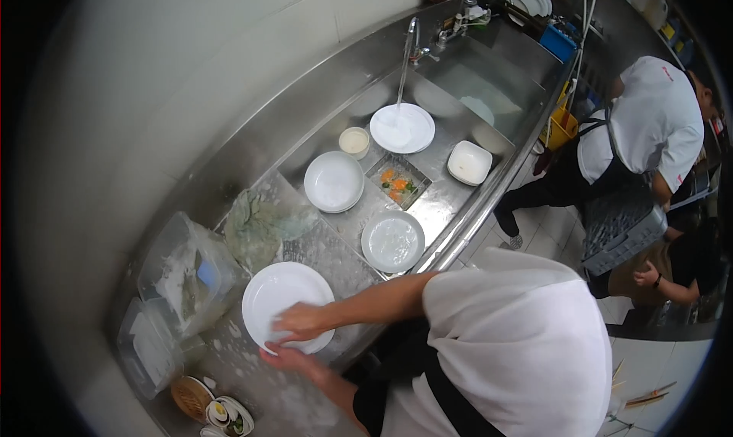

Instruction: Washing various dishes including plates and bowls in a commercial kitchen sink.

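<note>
My left hand (pixel 292 361) grips the near rim of a round white plate (pixel 275 288), tilted over the steel counter. My right hand (pixel 303 322) lies across the face of this plate, its fingers blurred. Whether anything is under those fingers is hidden. Just past the plate, a crumpled greenish cloth or mesh (pixel 252 231) rests at the counter's edge. Left of it stands a clear plastic tub (pixel 189 276) with suds and something blue inside.
In the sink (pixel 446 202), tap water (pixel 403 76) falls onto white plates (pixel 402 129). Around a drain (pixel 399 180) with food scraps are stacked bowls (pixel 334 180), a wet dish (pixel 393 241), square bowls (pixel 469 162) and a cup (pixel 354 143). A co-worker (pixel 647 122) carries a grey crate (pixel 624 231) at right.
</note>
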`<state>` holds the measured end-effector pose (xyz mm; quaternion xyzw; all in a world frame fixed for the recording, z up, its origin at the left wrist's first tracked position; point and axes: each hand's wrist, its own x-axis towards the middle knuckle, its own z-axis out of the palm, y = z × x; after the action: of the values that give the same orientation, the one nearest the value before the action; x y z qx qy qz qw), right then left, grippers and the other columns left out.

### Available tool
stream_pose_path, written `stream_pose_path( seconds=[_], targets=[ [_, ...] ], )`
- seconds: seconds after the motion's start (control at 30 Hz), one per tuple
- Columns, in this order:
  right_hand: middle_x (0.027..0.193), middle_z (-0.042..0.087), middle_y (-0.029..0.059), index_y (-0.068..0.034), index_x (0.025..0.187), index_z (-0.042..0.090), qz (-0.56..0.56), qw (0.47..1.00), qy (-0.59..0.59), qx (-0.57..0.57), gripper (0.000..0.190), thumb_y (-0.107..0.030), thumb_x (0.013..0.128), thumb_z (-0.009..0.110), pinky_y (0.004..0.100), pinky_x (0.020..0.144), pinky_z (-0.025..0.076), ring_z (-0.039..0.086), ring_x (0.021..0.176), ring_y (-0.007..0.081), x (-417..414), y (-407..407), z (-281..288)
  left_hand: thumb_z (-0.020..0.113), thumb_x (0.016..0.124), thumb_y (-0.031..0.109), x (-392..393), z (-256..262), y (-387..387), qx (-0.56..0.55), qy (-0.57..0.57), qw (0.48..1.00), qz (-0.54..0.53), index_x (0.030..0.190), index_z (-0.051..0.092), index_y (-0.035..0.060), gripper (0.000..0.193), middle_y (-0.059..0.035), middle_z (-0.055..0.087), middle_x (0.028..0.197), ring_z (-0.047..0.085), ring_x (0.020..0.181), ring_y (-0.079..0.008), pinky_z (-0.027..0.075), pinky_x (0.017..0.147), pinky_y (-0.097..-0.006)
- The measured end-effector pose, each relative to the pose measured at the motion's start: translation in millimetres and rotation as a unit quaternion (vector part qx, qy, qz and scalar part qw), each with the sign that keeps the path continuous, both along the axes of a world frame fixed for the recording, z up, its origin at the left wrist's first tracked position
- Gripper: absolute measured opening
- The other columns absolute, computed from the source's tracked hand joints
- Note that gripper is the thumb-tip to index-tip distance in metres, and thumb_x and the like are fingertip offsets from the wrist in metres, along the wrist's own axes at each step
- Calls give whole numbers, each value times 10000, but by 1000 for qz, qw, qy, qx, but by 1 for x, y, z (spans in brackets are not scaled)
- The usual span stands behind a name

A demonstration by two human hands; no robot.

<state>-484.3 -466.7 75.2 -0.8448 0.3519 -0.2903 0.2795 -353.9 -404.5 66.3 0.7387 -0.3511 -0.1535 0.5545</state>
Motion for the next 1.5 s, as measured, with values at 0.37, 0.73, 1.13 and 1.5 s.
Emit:
stream_pose_path(
  seconds=[0.37,0.73,1.13,1.5],
  targets=[
    [1255,654,146,-41,1313,602,-19,509,-660,553,575,-476,937,601,360,1040,445,561,1218,203,-220,38,37,628,969,210,-138,-4,-41,-7,505,840,-199,1489,342,14,625,-180,479,1427,523,1246,-335,431,1078,-464],
    [1001,737,166,17,1108,675,-295,817,-463,179,387,-230,819,747,326,833,548,703,960,204,-337,-55,158,580,997,275,-256,92,-162,-68,427,836,-338,1458,339,-64,621,-231,455,1436,529,1257,-338,467,1053,-492],
    [909,651,168,-43,1127,637,-172,964,116,-168,386,-286,828,635,488,806,486,625,895,341,-261,-39,46,603,989,212,-201,29,-158,84,245,920,-294,1329,482,-132,498,-201,612,1247,633,1026,-283,535,884,-384],
    [1482,476,72,-119,1493,403,-120,472,-741,463,761,-636,944,503,440,1114,393,458,1352,263,-367,26,14,619,977,168,-316,-34,-106,178,503,772,-345,1374,478,-54,477,-177,627,1257,639,1096,-291,517,962,-410]
  ],
)
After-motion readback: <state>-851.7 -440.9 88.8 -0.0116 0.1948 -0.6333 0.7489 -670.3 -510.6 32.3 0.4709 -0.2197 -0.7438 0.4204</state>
